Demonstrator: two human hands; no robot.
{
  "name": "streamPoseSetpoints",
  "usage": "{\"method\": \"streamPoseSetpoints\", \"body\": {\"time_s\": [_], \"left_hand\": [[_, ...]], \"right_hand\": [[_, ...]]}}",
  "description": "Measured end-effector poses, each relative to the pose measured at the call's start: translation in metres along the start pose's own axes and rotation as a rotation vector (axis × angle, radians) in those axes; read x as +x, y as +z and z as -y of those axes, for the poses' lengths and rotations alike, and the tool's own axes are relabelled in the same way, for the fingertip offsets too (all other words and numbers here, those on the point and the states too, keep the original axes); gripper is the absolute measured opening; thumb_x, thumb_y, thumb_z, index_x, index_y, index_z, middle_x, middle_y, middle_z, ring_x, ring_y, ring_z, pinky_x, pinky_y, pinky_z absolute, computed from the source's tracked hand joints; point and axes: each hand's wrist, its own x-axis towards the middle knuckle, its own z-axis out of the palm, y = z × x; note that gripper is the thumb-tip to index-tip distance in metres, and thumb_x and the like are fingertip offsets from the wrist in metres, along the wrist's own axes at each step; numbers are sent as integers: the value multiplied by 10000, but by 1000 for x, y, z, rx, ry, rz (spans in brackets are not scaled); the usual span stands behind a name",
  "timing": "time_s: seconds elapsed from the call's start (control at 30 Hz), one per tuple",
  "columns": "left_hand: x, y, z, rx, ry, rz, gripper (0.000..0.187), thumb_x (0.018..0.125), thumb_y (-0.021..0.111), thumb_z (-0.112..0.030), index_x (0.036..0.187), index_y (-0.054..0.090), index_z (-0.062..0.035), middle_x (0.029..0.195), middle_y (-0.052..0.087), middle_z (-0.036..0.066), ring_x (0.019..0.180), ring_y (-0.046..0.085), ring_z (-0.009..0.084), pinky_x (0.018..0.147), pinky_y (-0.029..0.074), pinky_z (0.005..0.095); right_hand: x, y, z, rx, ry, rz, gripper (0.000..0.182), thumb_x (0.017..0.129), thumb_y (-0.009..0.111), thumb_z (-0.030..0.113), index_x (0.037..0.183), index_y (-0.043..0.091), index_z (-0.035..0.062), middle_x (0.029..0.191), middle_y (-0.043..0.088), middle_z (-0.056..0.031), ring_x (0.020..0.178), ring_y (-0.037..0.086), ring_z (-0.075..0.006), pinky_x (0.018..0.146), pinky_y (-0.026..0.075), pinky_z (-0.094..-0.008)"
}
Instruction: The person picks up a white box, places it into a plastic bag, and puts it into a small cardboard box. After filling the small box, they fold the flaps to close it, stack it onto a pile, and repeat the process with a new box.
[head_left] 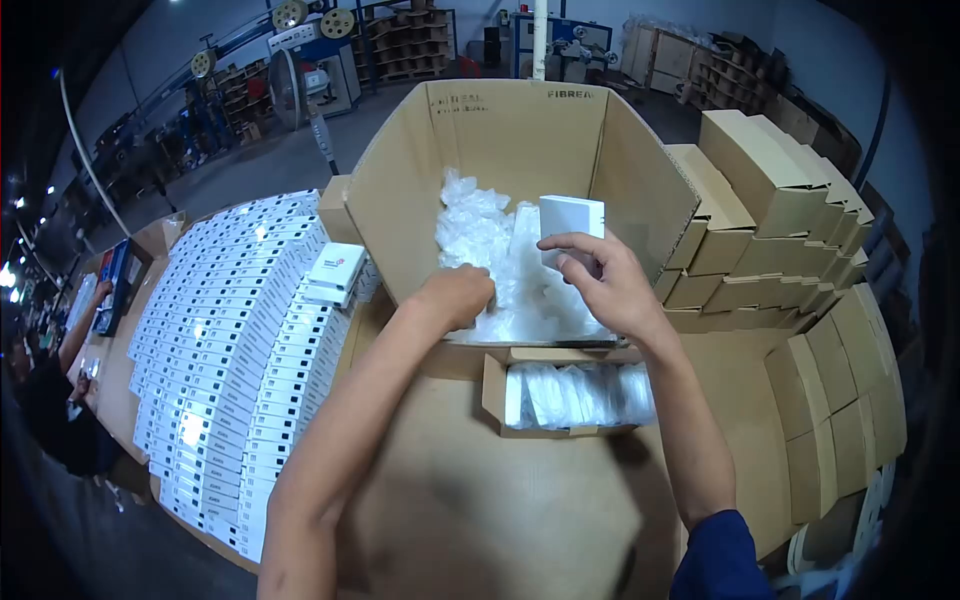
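Note:
My right hand [612,283] grips a flat white box [572,216] between thumb and fingers, holding it up over the big open carton [520,140]. Inside that carton lies a heap of clear plastic bags [470,215]. My left hand [460,297] reaches over the carton's near edge into the heap, its fingers curled against the plastic; the fingertips are partly hidden. Just below the carton, a smaller open cardboard box [492,395] holds several white items wrapped in clear plastic [580,395], standing in a row.
Tall rows of stacked white boxes [215,350] fill the table's left side, with a white box bearing a red logo [338,265] on top. Brown cardboard boxes [760,190] are piled at the right. Another person [60,400] works at the far left.

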Motion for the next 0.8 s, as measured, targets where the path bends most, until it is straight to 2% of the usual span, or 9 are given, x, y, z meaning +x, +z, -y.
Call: {"method": "streamPoseSetpoints", "body": {"time_s": [0.07, 0.17, 0.2, 0.27, 0.3, 0.5, 0.57, 0.67, 0.8], "left_hand": [[14, -1, -2, 27, -175, 194, 144, 872, 641, -20, 994, 718, -17, 960, 715, 225, 926, 682, 418, 850, 544, 467], [7, -4, 3, -155, -37, -203, 108, 886, 629, -68, 931, 682, 15, 844, 697, 253, 844, 671, 463, 785, 532, 501], [8, -10, 0, -234, -51, -290, 120, 916, 612, -74, 944, 657, 34, 861, 687, 272, 845, 658, 484, 777, 514, 525], [4, -22, -3, -247, -53, -278, 136, 942, 597, -87, 955, 657, 34, 848, 684, 277, 844, 656, 486, 779, 513, 528], [1, -24, -2, -253, -54, -273, 145, 955, 589, -94, 961, 657, 34, 842, 683, 279, 844, 655, 487, 780, 512, 530], [-12, -40, -27, -574, -139, -453, 157, 1036, 521, -142, 1084, 555, 4, 833, 645, 186, 794, 653, 308, 748, 495, 425], [-6, -33, -34, -617, -118, -611, 162, 1042, 505, -154, 1079, 560, -6, 824, 643, 181, 794, 659, 296, 743, 496, 421], [6, -32, -38, -639, -306, -741, 173, 1018, 518, -164, 1089, 547, -8, 915, 685, 250, 887, 670, 462, 811, 504, 524], [22, -42, -30, -635, -425, -948, 176, 1019, 501, -162, 1085, 547, -6, 938, 687, 250, 920, 661, 477, 821, 499, 532]], "right_hand": [[2, -5, 2, -10, 24, 30, 280, 925, 648, 159, 1176, 762, 114, 1114, 655, -186, 1027, 659, -345, 937, 515, -428], [6, -3, -10, -65, 1, 41, 296, 908, 650, 158, 1178, 762, 114, 1132, 664, -205, 1073, 659, -375, 985, 507, -435], [7, -3, -10, -94, 18, 56, 300, 908, 665, 159, 1189, 760, 118, 1123, 667, -188, 1037, 664, -337, 951, 517, -413], [10, -1, -9, -151, 51, 87, 311, 908, 693, 162, 1211, 755, 126, 1105, 672, -154, 966, 674, -262, 883, 536, -368], [11, 1, -9, -139, 22, 81, 328, 896, 711, 181, 1217, 754, 126, 1117, 673, -162, 974, 676, -273, 887, 538, -374], [12, 11, -10, -136, -119, 45, 525, 778, 863, 367, 1161, 756, 24, 1171, 681, -260, 1156, 642, -402, 1064, 481, -455], [15, 18, -5, -177, -72, 23, 468, 814, 849, 310, 1127, 751, -24, 1158, 668, -266, 1149, 643, -418, 1054, 486, -453], [24, 31, -20, -51, -101, -21, 358, 852, 803, 201, 1087, 744, -63, 1162, 651, -301, 1131, 642, -444, 1036, 496, -454], [27, 30, -30, -186, -78, -15, 332, 844, 779, 153, 1076, 739, -81, 1197, 639, -316, 1136, 643, -452, 1046, 496, -463]]}}
